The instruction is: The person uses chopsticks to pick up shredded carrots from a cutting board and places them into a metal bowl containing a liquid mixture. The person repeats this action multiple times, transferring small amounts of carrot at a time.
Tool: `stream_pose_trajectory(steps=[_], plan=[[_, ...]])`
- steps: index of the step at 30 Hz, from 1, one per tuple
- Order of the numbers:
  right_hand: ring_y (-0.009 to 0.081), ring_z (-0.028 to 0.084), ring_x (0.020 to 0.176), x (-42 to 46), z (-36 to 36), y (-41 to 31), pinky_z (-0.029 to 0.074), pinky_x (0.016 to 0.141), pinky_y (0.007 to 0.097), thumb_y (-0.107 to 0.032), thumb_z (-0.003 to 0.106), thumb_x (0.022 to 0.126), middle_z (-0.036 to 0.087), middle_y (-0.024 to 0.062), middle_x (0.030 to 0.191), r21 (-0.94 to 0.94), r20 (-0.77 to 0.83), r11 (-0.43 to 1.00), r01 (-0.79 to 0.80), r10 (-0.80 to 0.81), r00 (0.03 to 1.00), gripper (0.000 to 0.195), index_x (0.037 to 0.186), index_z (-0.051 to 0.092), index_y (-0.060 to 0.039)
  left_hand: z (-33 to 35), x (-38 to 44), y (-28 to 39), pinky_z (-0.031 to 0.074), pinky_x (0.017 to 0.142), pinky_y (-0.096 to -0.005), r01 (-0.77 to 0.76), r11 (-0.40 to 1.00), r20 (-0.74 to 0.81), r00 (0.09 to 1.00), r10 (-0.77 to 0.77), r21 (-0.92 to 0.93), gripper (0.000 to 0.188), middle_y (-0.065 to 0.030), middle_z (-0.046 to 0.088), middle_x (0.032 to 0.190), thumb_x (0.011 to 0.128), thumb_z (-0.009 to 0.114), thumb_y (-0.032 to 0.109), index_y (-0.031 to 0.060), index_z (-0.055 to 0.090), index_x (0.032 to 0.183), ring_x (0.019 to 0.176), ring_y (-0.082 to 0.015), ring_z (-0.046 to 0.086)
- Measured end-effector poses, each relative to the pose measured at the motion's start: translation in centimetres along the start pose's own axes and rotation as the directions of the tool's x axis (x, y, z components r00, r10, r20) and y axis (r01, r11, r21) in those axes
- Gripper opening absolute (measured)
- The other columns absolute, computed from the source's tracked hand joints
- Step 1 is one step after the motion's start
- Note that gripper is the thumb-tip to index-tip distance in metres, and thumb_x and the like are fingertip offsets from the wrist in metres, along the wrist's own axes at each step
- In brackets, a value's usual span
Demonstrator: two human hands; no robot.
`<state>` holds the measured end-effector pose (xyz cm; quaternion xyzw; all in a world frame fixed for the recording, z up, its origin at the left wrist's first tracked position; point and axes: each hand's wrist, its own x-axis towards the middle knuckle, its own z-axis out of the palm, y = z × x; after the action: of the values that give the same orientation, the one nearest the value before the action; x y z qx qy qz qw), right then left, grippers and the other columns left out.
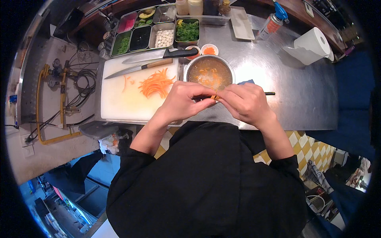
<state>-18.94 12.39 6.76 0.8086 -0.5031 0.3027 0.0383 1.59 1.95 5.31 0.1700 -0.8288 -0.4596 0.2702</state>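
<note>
My left hand (189,98) and my right hand (248,102) meet fingertip to fingertip at the near side of a round metal bowl (187,74). Both pinch an orange vegetable strip (215,97), which seems to lie around a thin black stick. One end of the black stick (270,93) shows beyond my right hand; a dark length also appears beside my left thumb. Liquid with orange pieces (209,73) fills the bowl. Left of it, a pile of orange strips (156,84), probably carrot, rests on a white cutting board (128,104).
A black-handled knife (146,56) and a wooden-handled knife (134,69) lie along the board's far side. Behind are metal containers of ingredients (162,35), a small white dish (209,50) and a white plate (242,23). A blowtorch (272,23) and paper roll (312,44) stand right.
</note>
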Motion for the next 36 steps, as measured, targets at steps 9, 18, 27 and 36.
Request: stream_pose_trajectory(steps=[9, 18, 27, 36], plan=[[0.0257, 0.067, 0.063, 0.0, -0.3, -0.2, 0.053, 0.056, 0.0363, -0.018, 0.076, 0.083, 0.067, 0.0055, 0.077, 0.195, 0.058, 0.972, -0.131, 0.122, 0.991, 0.014, 0.092, 0.072, -0.0090, -0.2, 0.0, 0.0, 0.057, 0.064, -0.0308, -0.120, 0.991, -0.025, 0.992, 0.121, 0.053, 0.018, -0.0115, 0.076, 0.084, 0.078, 0.083, 0.007, 0.0020, 0.077, 0.094, 0.073, -0.0242, 0.074], [0.0276, 0.069, 0.071, -0.1, -0.9, -0.3, 0.054, 0.061, 0.0355, -0.013, 0.078, 0.083, 0.071, 0.0098, 0.081, 0.302, 0.143, 0.919, -0.254, 0.220, 0.965, 0.014, 0.093, 0.073, -0.0049, 0.0, -0.2, 0.1, 0.059, 0.068, -0.0296, -0.130, 0.988, -0.014, 0.991, 0.132, 0.082, 0.019, -0.0119, 0.077, 0.086, 0.076, 0.084, 0.002, 0.0001, 0.078, 0.093, 0.077, -0.0217, 0.076], [0.0293, 0.070, 0.074, -0.5, -0.8, -0.2, 0.055, 0.066, 0.0391, -0.019, 0.074, 0.086, 0.071, 0.0093, 0.083, 0.353, 0.194, 0.879, -0.321, 0.267, 0.944, 0.013, 0.091, 0.073, -0.0068, 0.4, -0.1, -0.4, 0.059, 0.067, -0.0306, -0.168, 0.983, 0.009, 0.986, 0.168, 0.072, 0.019, -0.0124, 0.077, 0.087, 0.077, 0.083, 0.003, 0.0015, 0.079, 0.095, 0.076, -0.0233, 0.076], [0.0322, 0.070, 0.076, -1.8, -0.8, 0.6, 0.055, 0.065, 0.0400, -0.021, 0.073, 0.087, 0.072, 0.0122, 0.084, 0.315, 0.218, 0.892, -0.325, 0.265, 0.939, 0.016, 0.094, 0.074, -0.0069, 1.8, 0.5, -0.6, 0.056, 0.061, -0.0336, -0.090, 0.988, 0.082, 0.993, 0.080, 0.126, 0.018, -0.0123, 0.075, 0.082, 0.081, 0.081, 0.009, 0.0071, 0.079, 0.100, 0.069, -0.0257, 0.072]])
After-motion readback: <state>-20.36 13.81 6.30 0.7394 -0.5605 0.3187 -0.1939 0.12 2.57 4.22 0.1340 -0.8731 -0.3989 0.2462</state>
